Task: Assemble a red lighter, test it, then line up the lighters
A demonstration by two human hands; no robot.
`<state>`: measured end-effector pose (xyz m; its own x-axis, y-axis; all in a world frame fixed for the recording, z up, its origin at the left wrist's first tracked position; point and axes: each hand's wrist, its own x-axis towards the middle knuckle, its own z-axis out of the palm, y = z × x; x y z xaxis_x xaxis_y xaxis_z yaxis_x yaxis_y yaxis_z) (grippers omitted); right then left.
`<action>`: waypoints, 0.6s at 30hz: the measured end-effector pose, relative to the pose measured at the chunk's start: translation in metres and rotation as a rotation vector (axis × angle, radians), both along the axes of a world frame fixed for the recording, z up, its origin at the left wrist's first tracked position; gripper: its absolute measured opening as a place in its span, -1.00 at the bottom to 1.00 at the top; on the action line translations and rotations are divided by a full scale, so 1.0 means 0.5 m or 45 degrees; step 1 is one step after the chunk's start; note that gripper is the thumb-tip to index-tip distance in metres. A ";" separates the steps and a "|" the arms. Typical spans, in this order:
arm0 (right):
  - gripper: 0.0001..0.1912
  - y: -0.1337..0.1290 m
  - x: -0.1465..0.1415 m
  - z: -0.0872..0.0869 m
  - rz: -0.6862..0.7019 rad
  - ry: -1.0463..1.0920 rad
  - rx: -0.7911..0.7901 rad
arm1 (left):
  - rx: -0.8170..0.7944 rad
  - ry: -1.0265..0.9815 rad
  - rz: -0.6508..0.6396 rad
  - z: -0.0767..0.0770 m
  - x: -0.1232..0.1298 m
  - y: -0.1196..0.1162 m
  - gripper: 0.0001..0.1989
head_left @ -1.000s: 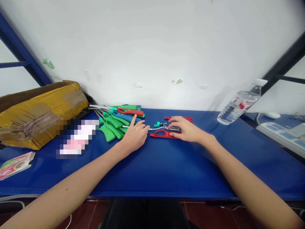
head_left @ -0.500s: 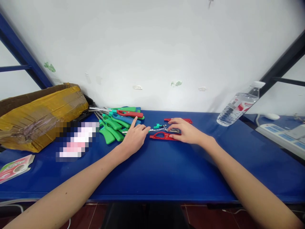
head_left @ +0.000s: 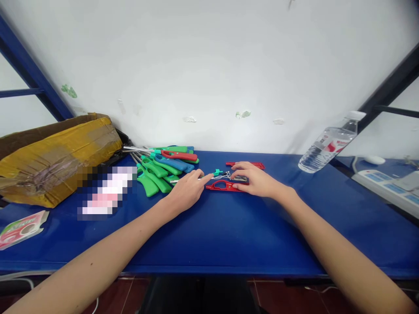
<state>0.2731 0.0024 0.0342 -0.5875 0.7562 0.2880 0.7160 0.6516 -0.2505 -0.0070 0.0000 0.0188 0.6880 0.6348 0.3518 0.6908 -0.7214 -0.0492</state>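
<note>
Two bare hands are held over a blue table [head_left: 248, 235], reaching in from the lower edge of the view. The left hand [head_left: 185, 192] is kept half curled, with its index finger stretched along a slim metal lighter tube [head_left: 193, 179]; whether the tube is gripped or only touched cannot be told. The right hand [head_left: 255, 182] is laid palm down over a small dark lighter mechanism [head_left: 240, 179], with its thumb against a lower red lighter half-shell [head_left: 222, 186] and its fingertips by an upper red lighter half-shell [head_left: 245, 165]; no firm grip can be made out. A fine wire [head_left: 225, 175] and a small teal plastic part [head_left: 216, 172] are seen between the hands, lying between the two shells. A pile of green and blue lighters [head_left: 163, 163] is placed just left of the left hand, beside a cardboard box bound with yellow tape [head_left: 55, 161]. A blurred object [head_left: 103, 192] and a printed packet [head_left: 22, 229] are laid further left, while a plastic water bottle [head_left: 329, 144] lies on the right.
</note>
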 end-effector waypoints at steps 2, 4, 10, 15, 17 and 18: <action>-0.79 0.001 0.001 -0.001 0.003 0.001 0.000 | -0.015 -0.022 -0.007 0.000 0.000 -0.001 -0.60; -0.79 0.001 0.002 -0.001 0.000 -0.001 0.007 | -0.041 -0.045 -0.011 -0.001 0.000 -0.001 -0.63; -0.81 0.001 0.003 -0.001 -0.001 -0.003 0.014 | -0.103 -0.087 -0.030 -0.008 0.001 0.001 -0.66; -0.79 0.000 0.002 0.001 -0.020 -0.015 0.013 | -0.101 -0.116 -0.057 -0.009 0.000 0.003 -0.67; -0.77 0.001 0.001 0.000 -0.024 -0.020 0.029 | -0.102 -0.117 -0.062 -0.010 0.000 0.004 -0.67; -0.76 0.002 0.002 0.000 -0.026 -0.020 0.040 | -0.105 -0.115 -0.062 -0.011 -0.001 0.005 -0.67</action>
<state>0.2740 0.0036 0.0339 -0.5765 0.7591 0.3024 0.7331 0.6440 -0.2189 -0.0073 0.0026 0.0131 0.6863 0.6309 0.3619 0.6540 -0.7530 0.0725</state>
